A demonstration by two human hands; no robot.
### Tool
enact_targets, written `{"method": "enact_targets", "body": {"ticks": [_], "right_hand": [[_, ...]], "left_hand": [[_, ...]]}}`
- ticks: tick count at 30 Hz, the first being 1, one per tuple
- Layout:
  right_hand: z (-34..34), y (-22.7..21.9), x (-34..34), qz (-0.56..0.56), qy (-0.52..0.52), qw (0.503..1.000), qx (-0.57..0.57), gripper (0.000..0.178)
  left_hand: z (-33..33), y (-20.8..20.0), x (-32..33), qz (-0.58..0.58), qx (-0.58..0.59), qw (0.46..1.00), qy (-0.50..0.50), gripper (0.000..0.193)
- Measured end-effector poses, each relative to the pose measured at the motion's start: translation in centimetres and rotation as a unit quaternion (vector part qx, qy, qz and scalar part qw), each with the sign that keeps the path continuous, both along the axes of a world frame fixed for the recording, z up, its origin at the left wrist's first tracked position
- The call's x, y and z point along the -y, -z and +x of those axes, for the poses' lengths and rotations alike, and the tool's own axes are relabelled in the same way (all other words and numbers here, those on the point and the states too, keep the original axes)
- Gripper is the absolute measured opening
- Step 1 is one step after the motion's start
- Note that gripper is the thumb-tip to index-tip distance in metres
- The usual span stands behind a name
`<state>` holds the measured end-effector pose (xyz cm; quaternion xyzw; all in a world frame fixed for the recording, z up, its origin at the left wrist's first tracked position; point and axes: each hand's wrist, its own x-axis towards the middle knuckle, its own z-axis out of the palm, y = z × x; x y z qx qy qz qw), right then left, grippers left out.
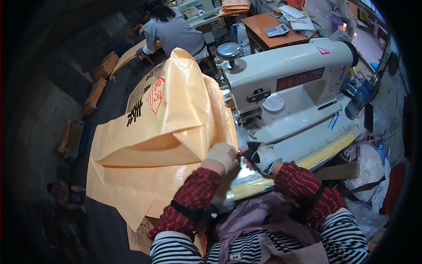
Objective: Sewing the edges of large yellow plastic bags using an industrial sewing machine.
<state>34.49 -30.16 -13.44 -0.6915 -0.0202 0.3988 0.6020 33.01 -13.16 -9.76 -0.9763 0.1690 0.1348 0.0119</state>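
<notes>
A large stack of tan paper sacks with black and red print lies folded at the left of the sewing machine. My left hand, in a pale glove, is closed at the stack's right edge, its fingertips partly hidden. Close beside it, over the front of the machine bed, my right hand is also gloved and closed, with black material around its fingers. The fingertips of both hands nearly meet; whatever small thing lies between them cannot be made out. Above and beyond my hands is the machine's needle end.
Yellow edging runs along the machine table's front. A blue pen lies on the bed. Behind the machine, a calculator and papers rest on a wooden desk. Another person bends over a far bench. Plastic bags crowd the right.
</notes>
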Motion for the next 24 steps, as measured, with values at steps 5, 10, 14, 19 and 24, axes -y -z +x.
{"method": "enact_targets", "body": {"ticks": [5, 10, 14, 19, 24], "right_hand": [[2.0, 0.9, -4.4, 0.125, 0.047, 0.917, 0.375, 0.031], [0.8, -7.9, -2.6, -0.161, -0.119, 0.808, 0.554, 0.033], [-1.6, -13.2, 1.7, 0.133, 0.052, 0.933, 0.330, 0.042], [-3.8, -14.0, 2.5, 0.286, 0.079, 0.936, 0.190, 0.057], [-8.1, -14.1, 3.6, 0.291, 0.021, 0.946, 0.142, 0.051]], "left_hand": [[-6.1, -0.2, 3.7, -0.079, 0.047, 0.995, 0.023, 0.015], [-12.3, -0.8, 1.4, -0.463, 0.265, 0.845, 0.042, 0.023], [-15.0, -5.6, -7.5, -0.783, 0.178, 0.359, -0.475, 0.047], [-13.0, -10.7, -18.6, -0.795, 0.342, 0.201, -0.459, 0.045], [-6.7, -11.3, -30.8, -0.713, 0.344, 0.281, -0.543, 0.022]]}}
